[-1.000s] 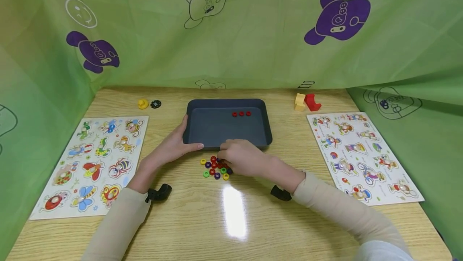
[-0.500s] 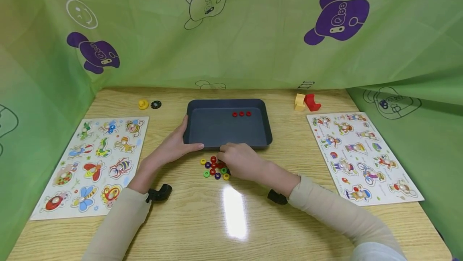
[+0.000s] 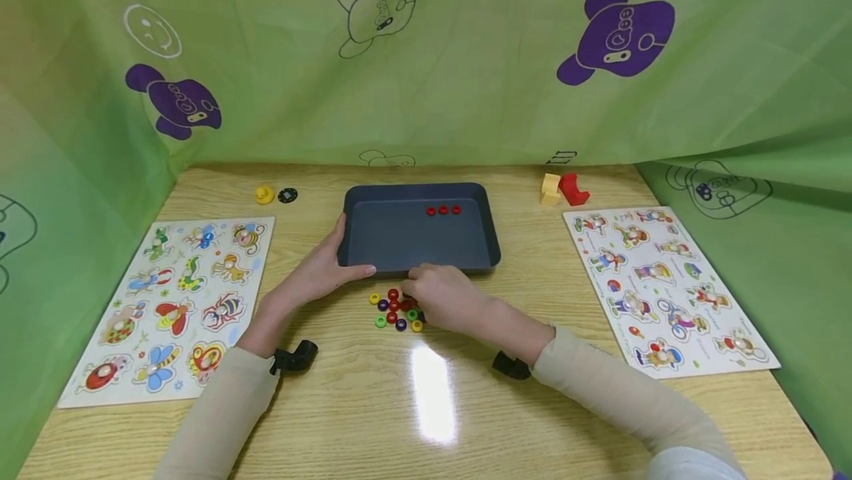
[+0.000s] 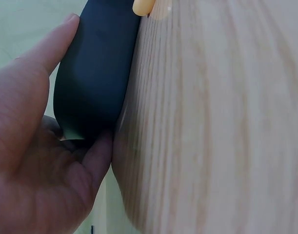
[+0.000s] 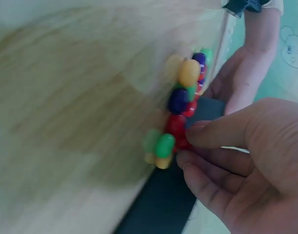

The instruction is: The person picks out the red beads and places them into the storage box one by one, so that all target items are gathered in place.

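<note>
My left hand (image 3: 319,269) grips the near left corner of a dark grey tray (image 3: 373,265), thumb along the front wall, fingers at the left side. In the left wrist view, the thumb and a finger press the tray's outer wall (image 4: 97,63). My right hand (image 3: 449,299) is over the right part of a pile of ring-shaped beads (image 3: 393,305), just in front of the tray. Its thumb and fingers pinch a red bead (image 5: 182,142), seen in the right wrist view; from the head view the fingertips are hidden. Three red beads (image 3: 443,210) lie in a row inside the tray's far right part.
An insect puzzle board (image 3: 229,242) lies on the left, a figure puzzle board (image 3: 655,254) on the right. Behind are a yellow duck (image 3: 264,194), a black disc (image 3: 288,195), a yellow block (image 3: 550,189) and a red block (image 3: 573,190). A green curtain (image 3: 466,110) surrounds the wooden table.
My right hand has shifted slightly down over the bead pile, its wrist a little to the left, then stayed nearly still. The left hand and the tray have stayed in place.
</note>
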Demonstrator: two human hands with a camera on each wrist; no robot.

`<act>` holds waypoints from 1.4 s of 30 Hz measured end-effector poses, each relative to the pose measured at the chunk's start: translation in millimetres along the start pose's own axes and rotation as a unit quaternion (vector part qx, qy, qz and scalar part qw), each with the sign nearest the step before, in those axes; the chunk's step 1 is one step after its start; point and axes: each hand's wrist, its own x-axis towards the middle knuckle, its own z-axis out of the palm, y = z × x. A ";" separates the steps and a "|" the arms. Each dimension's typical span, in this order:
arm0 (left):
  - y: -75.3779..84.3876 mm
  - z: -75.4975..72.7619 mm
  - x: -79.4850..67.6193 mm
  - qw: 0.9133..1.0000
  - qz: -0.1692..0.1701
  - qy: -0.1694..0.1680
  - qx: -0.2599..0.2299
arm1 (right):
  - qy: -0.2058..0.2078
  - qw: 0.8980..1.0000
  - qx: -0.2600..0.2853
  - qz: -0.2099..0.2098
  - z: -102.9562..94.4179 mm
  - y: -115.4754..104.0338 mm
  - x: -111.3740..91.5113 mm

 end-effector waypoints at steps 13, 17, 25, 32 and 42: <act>-2.1 -2.1 -1.6 1.000 -0.003 -0.004 -0.010 | 0.072 0.989 0.120 0.047 -43.2 51.4 36.0; -1.9 -2.2 -1.6 1.000 -0.008 -0.006 -0.007 | 0.061 0.986 0.143 0.064 -40.4 68.4 56.3; -2.9 0.4 -1.2 1.000 -0.005 -0.007 -0.012 | 0.019 0.987 0.123 0.105 -23.0 93.5 86.6; -4.3 0.0 -1.6 1.000 -0.010 -0.006 -0.010 | -0.027 0.989 0.072 0.125 -7.5 102.2 104.2; -0.6 -0.5 -1.6 1.000 -0.006 -0.006 -0.017 | -0.048 0.992 0.021 0.112 -1.8 97.8 108.9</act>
